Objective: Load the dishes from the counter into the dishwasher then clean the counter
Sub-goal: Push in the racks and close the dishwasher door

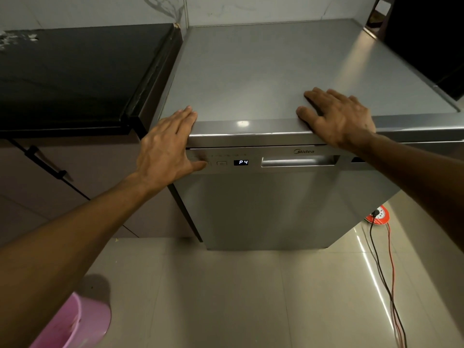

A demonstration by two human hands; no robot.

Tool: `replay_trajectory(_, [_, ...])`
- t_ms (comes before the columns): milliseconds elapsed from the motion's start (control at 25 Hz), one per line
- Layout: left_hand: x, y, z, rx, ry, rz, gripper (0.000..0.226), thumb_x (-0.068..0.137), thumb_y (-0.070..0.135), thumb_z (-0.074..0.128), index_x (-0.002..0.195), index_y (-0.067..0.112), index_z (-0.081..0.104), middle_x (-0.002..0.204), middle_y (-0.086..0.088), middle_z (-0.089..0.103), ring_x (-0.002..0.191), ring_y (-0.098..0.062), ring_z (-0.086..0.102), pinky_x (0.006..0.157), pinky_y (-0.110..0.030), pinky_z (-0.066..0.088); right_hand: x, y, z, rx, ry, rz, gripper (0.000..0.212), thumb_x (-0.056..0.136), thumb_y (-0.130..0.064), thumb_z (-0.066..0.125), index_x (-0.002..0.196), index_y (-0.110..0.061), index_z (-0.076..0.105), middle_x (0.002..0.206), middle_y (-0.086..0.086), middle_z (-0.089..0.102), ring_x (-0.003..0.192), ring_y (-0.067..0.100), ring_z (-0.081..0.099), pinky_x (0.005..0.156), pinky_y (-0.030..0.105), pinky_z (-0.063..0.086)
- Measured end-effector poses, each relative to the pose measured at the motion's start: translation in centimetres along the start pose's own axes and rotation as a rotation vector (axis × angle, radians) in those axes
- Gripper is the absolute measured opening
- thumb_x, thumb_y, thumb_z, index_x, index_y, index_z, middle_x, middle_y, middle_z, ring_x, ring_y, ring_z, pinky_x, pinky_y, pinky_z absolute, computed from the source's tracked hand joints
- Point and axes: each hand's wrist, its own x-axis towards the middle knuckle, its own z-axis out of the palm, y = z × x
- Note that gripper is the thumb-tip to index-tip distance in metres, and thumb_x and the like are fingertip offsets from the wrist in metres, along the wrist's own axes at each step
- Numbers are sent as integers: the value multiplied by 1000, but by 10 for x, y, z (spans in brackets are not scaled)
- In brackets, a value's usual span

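Both hands lie flat and open, left hand and right hand on the dishwasher; heavy, rigid, probably slick steel; pull its recessed handle.

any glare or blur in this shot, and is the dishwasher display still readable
Head view: a bright glare spot sits on the dishwasher top's front edge, and light streaks the floor tiles; the display reads P4 clearly; the pink bucket at lower left is blurred; wide-angle distortion bends the counter edges.

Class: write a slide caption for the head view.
Both hands, left and right, on the closed dishwasher, display reading P4.
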Motion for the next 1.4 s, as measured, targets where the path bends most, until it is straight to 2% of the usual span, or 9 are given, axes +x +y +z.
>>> replay_trajectory(200, [3,9,2,-73,20,-110,99,80,84,36,153,17,28,158,-4,30,145,-21,29,115,-40,21,-4,-2,-3,1,27,-23,62,99,-61,23,147,-25,36,152,3,39,139,26,35,111,45,28])
replay_trajectory(280, [4,12,2,-109,44,-140,92,84,81,26,151,18,32,157,-4,34,144,-21,31,114,-40,22,-8,-7,-5,43,85,-29,54,100,-56,28,134,-19,47,129,9,55,116,29,50,93,40,37])
replay_trajectory(360, [4,13,3,-145,69,-149,87,87,77,25,150,18,36,154,-5,38,142,-21,34,114,-40,24,-18,-7,-2,78,169,-56,50,101,-54,28,123,-17,52,115,11,58,99,25,52,81,35,35])
replay_trajectory(440, [6,15,3,-203,112,-166,82,90,73,25,147,16,42,151,-6,43,140,-22,38,112,-37,26,-31,3,7,48,241,-122,53,102,-53,25,131,-17,51,131,11,57,113,28,53,94,40,39])
replay_trajectory(560, [8,19,5,-277,200,-218,74,94,66,26,140,14,51,144,-7,51,136,-22,45,112,-35,28,-48,30,15,26,209,-197,66,99,-61,19,147,-20,39,154,6,38,139,28,37,116,46,23])
replay_trajectory(760, [10,22,14,-298,321,-220,66,99,60,32,133,10,59,136,-8,59,128,-19,53,110,-31,35,-73,110,3,-13,94,-167,93,81,-69,52,152,-17,23,159,12,25,146,32,23,119,50,16])
replay_trajectory(880, [10,22,16,-285,380,-196,62,101,56,33,129,9,62,130,-9,63,122,-21,58,106,-31,39,-80,157,-11,-31,61,-128,105,71,-37,85,152,-15,22,156,16,27,144,36,25,118,55,18])
replay_trajectory(1040, [11,22,21,-281,426,-175,56,102,52,36,124,9,65,125,-10,66,117,-23,61,102,-29,40,-83,185,-16,-72,59,-179,110,63,-11,88,151,-17,23,152,17,32,141,38,27,115,59,19])
replay_trajectory(1400, [11,25,21,-255,477,-150,49,103,44,38,112,6,67,110,-18,70,102,-31,64,91,-34,45,-83,191,-8,-65,116,-210,109,64,-7,87,151,-20,22,152,15,32,142,38,27,114,63,18])
